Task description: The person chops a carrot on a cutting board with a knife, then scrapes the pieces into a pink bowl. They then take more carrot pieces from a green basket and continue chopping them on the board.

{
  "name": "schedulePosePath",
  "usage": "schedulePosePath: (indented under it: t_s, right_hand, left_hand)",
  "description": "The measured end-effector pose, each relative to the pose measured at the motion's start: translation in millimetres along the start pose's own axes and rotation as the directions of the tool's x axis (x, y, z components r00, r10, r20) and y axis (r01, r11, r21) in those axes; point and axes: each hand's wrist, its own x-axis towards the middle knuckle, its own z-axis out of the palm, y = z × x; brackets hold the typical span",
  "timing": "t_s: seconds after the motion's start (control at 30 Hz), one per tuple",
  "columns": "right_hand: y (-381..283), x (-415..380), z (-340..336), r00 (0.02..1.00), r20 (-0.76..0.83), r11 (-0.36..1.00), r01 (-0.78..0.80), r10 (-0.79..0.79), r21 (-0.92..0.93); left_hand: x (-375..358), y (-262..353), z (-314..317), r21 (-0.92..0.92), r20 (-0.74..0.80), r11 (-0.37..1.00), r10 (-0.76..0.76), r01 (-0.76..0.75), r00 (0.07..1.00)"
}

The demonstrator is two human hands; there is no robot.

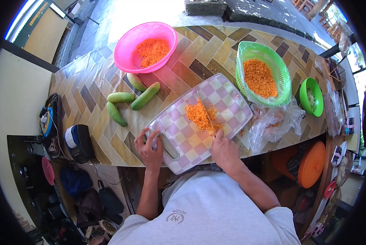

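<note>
A pink and white checkered cutting board (183, 151) lies at a slant on the table before me. My left hand (149, 148) grips the board's near left edge beside its handle slot, fingers curled over it. In my right hand (224, 149) is a knife (208, 114), its handle mostly hidden by the fingers. The blade points away from me and rests against a pile of finely chopped orange food (197, 115), which looks like carrot. More orange bits are scattered right of the blade.
Beyond the board stand a pink basin (173, 51) and a green basket lined with plastic (284, 75), both holding orange bits. Several cucumbers (145, 96) lie at left. A green bowl (318, 100), a crumpled plastic bag (268, 126) and a dark device (79, 143) are also on the table.
</note>
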Motion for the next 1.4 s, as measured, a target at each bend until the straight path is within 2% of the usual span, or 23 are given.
schedulePosePath:
  t_s: [0.17, 0.27, 0.37, 0.47, 0.67, 0.77, 0.87, 0.97, 1.03, 1.17, 1.4]
  right_hand:
    - [-7, -13, -15, 1.000, -0.006, 0.999, 0.030, -0.030, 0.018]
    - [6, -4, 9, 1.000, -0.005, 1.000, -0.003, 0.003, -0.008]
    - [0, -5, -7, 0.999, -0.031, 0.998, 0.024, -0.022, 0.063]
    - [0, -10, 8, 1.000, 0.000, 0.998, -0.018, 0.018, 0.055]
    - [-4, -14, -6, 1.000, -0.028, 0.997, -0.004, 0.007, 0.072]
    - [3, -4, 13, 0.998, -0.053, 0.995, -0.013, 0.018, 0.099]
    - [-5, -16, -9, 0.999, -0.037, 0.997, -0.016, 0.019, 0.077]
    - [2, -5, 12, 0.997, -0.069, 0.999, -0.024, 0.027, 0.035]
    - [1, -7, -1, 0.997, -0.078, 1.000, 0.001, 0.000, 0.020]
    - [-12, -16, -24, 0.999, -0.051, 0.998, 0.007, -0.004, 0.055]
    - [-14, -12, -11, 0.999, -0.038, 1.000, -0.001, 0.001, 0.010]
  left_hand:
    - [0, 1, 0, 0.018, -0.005, 1.000, 0.018, -0.018, 1.000]
    - [-1, -1, 1, 0.006, 0.003, 1.000, 0.005, -0.005, 1.000]
    - [-3, -1, 2, -0.012, 0.009, 1.000, 0.002, -0.002, 1.000]
    - [-1, 0, 0, -0.007, 0.014, 1.000, -0.008, 0.008, 1.000]
    - [0, -1, 0, -0.009, 0.010, 1.000, 0.020, -0.020, 1.000]
    - [-3, -2, 1, -0.015, 0.014, 1.000, 0.013, -0.013, 1.000]
    - [-2, -1, 0, -0.004, -0.005, 1.000, 0.023, -0.023, 1.000]
    - [-2, -1, -1, -0.011, -0.007, 1.000, 0.028, -0.028, 1.000]
    - [-1, -1, 1, -0.016, -0.013, 1.000, 0.025, -0.025, 1.000]
    - [-3, -4, 0, -0.027, 0.001, 1.000, 0.015, -0.015, 1.000]
    - [-3, -2, 0, -0.005, -0.009, 1.000, 0.029, -0.029, 1.000]
